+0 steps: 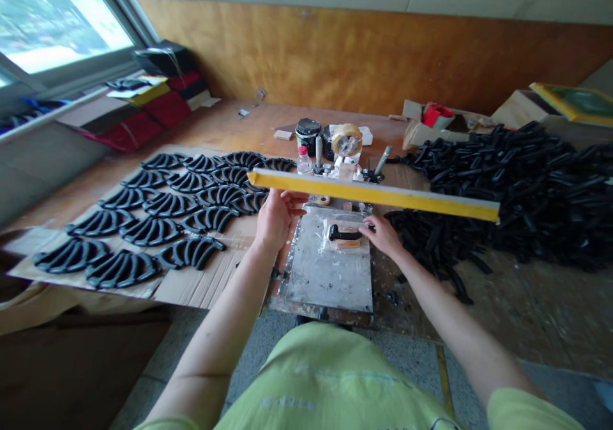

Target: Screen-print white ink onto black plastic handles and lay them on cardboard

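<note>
While scrolling left to right across this bench, start with the rows of curved black handles (131, 232) fanned out on a flattened cardboard sheet (215, 273). Next, on to the left hand (274, 219), just below the left end of a yellow-edged bar (378, 195), with fingers half curled and thumb slightly apart. Can't tell whether gripping anything, bar included. Then, dead center, a flat metal plate (330, 276), and lying crosswise on its upper part, a single black handle (347, 233). Right at the near tip of that, the right hand (382, 234), with thumb and fingertips close together. Probably touching; can't tell if actually pinching. Finally, far right, a big messy heap of loose black handles (507, 187).

Looks like the positioning step to me, getting one piece seated on the plate. Judging by the setup, calls next for a light nudge to settle it straight, then fingers well clear of the bar.
</note>
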The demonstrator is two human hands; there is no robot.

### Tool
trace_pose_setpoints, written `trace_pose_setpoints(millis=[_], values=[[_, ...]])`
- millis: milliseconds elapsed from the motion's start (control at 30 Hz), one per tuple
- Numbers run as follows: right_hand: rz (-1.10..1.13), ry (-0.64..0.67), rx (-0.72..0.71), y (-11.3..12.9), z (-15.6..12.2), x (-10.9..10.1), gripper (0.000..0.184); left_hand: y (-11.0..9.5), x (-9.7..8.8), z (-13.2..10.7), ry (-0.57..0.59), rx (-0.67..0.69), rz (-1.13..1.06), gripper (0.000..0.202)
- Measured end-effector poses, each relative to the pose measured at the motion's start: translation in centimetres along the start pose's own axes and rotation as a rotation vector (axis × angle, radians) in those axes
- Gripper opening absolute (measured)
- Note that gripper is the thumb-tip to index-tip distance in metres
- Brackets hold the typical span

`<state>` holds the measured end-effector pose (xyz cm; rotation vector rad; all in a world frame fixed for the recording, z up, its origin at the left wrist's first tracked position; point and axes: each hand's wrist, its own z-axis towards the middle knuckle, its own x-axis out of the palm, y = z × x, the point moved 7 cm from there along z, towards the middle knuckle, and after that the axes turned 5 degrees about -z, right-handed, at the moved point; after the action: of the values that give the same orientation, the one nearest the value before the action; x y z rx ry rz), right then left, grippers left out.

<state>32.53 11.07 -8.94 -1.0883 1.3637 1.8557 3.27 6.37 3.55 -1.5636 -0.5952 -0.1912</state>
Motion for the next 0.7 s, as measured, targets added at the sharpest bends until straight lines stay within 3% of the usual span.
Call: trace_pose_setpoints(millis=[67, 233, 300, 367, 433, 467, 567, 633, 700], values=[[-0.069, 0.066, -0.137, 2.9, -1.2, 2.1, 0.029, 2.5, -0.5, -1.0, -0.06, -0.062, -0.008, 0.055], [-0.138, -0.029, -0.195, 10.3, -4.2, 2.1, 0.013, 13.3, -1.4, -8.1, 0.088, -0.634, 0.121, 0.059], [-0.081, 0.005, -0.373, 13.8, -5.9, 2.6, 0.016, 15.1, -3.4, -9.9, 0.036, -0.665, 0.12, 0.054], [-0.006, 0.09, -0.539, 15.3, -7.2, 3.4, 0.019, 15.3, -7.2, -10.4, -0.068, -0.623, 0.172, 0.049], [0.005, 0.108, -0.467, 12.3, -6.6, 3.2, 0.021, 14.5, -12.8, -10.2, -0.197, -0.58, 0.301, 0.049], [-0.032, 0.079, -0.329, 9.2, -5.9, 2.6, 0.021, 13.8, -16.2, -10.2, -0.301, -0.554, 0.378, 0.051], [-0.306, -0.06, 0.253, -3.3, -4.5, -0.7, 0.019, 11.7, -26.0, -11.1, -0.564, -0.541, 0.631, 0.048], [-0.417, -0.028, 0.47, -9.6, -4.8, -1.8, 0.025, 11.4, -30.3, -12.1, -0.618, -0.597, 0.771, 0.045], [-0.444, 0.03, 0.548, -13.1, -5.5, -1.8, 0.031, 11.6, -32.2, -12.5, -0.558, -0.649, 0.895, 0.045]])
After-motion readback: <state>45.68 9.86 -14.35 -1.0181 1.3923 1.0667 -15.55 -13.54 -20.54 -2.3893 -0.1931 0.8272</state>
